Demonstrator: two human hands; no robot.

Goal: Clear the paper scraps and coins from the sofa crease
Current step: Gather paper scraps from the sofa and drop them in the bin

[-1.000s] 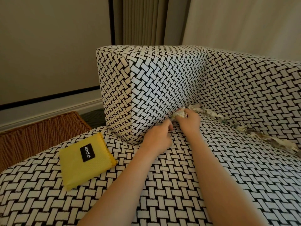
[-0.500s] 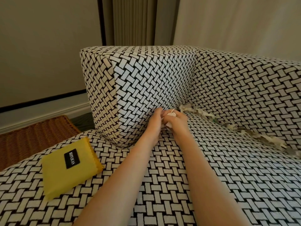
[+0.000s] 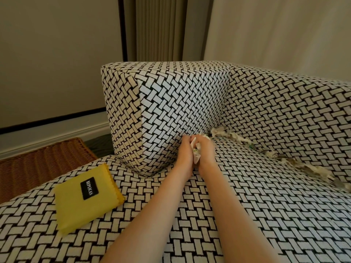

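A black-and-white woven-pattern sofa (image 3: 247, 196) fills the view. Torn paper scraps (image 3: 296, 164) line the crease between seat and backrest, running from the armrest corner off to the right. My left hand (image 3: 185, 153) and my right hand (image 3: 206, 150) are pressed together just in front of the armrest, near the crease's left end. Between them they hold a small bunch of white paper scraps (image 3: 195, 151), partly hidden by the fingers. No coins are visible.
A yellow cloth (image 3: 85, 198) with a black label lies on the seat at the left. A wicker basket (image 3: 38, 162) stands on the floor left of the sofa. The armrest (image 3: 171, 103) rises directly behind my hands. Curtains hang behind the sofa.
My right hand drew back from the crease corner with scraps, and my left hand came against it. Both now hold the bunch together a little nearer to me.
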